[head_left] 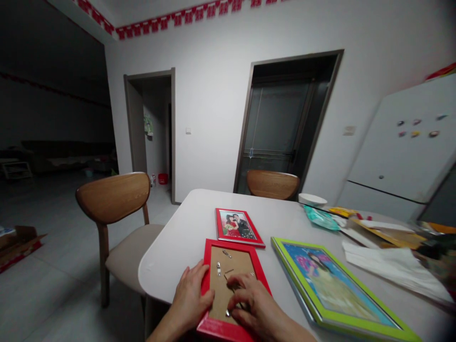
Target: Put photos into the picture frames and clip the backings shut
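Observation:
A red picture frame [261,275] lies face down at the table's near edge, its brown backing board [219,297] facing up. Small metal clips [218,269] sit on the board, along with a thin dark piece [229,273] by my right fingertips. My left hand [192,292] grips the frame's left side, its thumb over the edge. My right hand [251,301] is over the board with fingers curled together; what they pinch is mostly hidden. Just beyond lies a second red frame [261,244] with a couple's photo. On the right rests a green frame [320,313] with a portrait.
On the white table's [171,247] right side are white paper [388,266], a teal packet [320,218], a white bowl [312,199] and envelopes. Wooden chairs stand at the left [114,197] and far side [272,184]. An open cardboard box [21,244] is on the floor.

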`<state>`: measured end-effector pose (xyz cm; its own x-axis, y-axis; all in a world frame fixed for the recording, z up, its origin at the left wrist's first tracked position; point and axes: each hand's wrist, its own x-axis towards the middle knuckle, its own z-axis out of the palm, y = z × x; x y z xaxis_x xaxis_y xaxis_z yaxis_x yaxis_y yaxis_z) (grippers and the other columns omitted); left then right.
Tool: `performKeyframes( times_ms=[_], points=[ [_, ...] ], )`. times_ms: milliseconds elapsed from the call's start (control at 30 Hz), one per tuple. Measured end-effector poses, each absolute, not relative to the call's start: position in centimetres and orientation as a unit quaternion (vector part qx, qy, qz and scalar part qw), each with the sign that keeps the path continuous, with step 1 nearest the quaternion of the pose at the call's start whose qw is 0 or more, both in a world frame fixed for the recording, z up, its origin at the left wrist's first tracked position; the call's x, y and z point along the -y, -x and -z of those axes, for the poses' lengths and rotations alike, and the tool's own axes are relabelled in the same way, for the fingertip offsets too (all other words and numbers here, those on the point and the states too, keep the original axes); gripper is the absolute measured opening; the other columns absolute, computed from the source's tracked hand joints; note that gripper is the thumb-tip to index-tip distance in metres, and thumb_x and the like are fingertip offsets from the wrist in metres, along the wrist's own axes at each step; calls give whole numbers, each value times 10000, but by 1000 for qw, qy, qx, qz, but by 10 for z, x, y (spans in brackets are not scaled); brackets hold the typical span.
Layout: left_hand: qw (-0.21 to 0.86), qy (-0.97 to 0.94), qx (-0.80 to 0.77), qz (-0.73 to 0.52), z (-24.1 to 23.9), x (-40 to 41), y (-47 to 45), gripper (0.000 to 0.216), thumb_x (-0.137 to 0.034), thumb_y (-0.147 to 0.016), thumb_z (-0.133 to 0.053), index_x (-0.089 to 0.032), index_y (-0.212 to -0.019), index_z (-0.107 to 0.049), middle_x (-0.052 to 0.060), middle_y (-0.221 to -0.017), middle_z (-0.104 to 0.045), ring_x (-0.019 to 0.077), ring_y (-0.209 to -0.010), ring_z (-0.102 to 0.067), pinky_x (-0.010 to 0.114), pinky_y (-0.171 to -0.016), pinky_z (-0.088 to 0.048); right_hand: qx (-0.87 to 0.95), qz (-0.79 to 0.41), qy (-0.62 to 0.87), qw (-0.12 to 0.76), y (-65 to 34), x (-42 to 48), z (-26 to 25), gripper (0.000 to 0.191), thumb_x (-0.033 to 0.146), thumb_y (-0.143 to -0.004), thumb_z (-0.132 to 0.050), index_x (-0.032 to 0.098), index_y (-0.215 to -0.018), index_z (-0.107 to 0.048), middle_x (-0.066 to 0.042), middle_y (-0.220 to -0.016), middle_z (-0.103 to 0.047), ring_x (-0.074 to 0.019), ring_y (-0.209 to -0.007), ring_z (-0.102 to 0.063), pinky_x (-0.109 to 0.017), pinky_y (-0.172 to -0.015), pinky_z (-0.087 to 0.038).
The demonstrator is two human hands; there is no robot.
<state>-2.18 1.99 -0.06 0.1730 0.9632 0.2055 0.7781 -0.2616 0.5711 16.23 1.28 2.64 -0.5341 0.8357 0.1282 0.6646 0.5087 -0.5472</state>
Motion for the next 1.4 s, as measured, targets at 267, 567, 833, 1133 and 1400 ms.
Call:
performKeyframes(
  times_ms=[267, 567, 833, 1133, 1400],
  points=[
    [182, -744, -576, -286, 0, -20, 23, 506, -230, -663, -457, -148, -1162, -455, 94, -1264, -421, 198, -1171, -353, 389, -1017, -167, 794, -152, 556, 192, -172, -17, -35, 280, 264, -651, -503, 212, -910, -593, -65, -976, -533, -183, -900, -483, -260, -799, -342],
    [178, -738, -585, -283, -1, -18, 21, 533, -246, -677, -465, -139, -1197, -412, 85, -1282, -398, 203, -1187, -326, 380, -1021, -150, 781, -145, 567, 217, -167, -23, -21, 380, 163, -582, -480, 202, -947, -576, -64, -920, -559, -180, -887, -493, -253, -783, -354],
    [314, -676, -535, -397, -8, -24, 26, 559, -306, -709, -506, -107, -1210, -358, 122, -1254, -426, 231, -1142, -387, 341, -953, -295, 761, -146, 574, 264, -166, -26, -62, 373, 169, -555, -495, 187, -915, -591, -58, -934, -587, -188, -900, -507, -271, -814, -356],
    [525, -510, -421, -536, -39, -34, 63, 646, -336, -657, -573, -132, -1198, -285, 62, -869, -657, 211, -733, -628, 290, -624, -481, 781, -185, 501, 322, -120, -34, -68, 316, 301, -679, -499, 196, -968, -568, -53, -968, -586, -182, -896, -509, -276, -793, -372],
    [517, -477, -503, -502, -12, -33, 115, 589, -331, -600, -586, -122, -1109, -376, 15, -719, -659, 190, -664, -626, 266, -606, -465, 786, -84, 571, 221, -171, -42, -23, 261, 232, -684, -466, 191, -897, -611, -81, -923, -577, -204, -874, -497, -284, -770, -363]
  ],
)
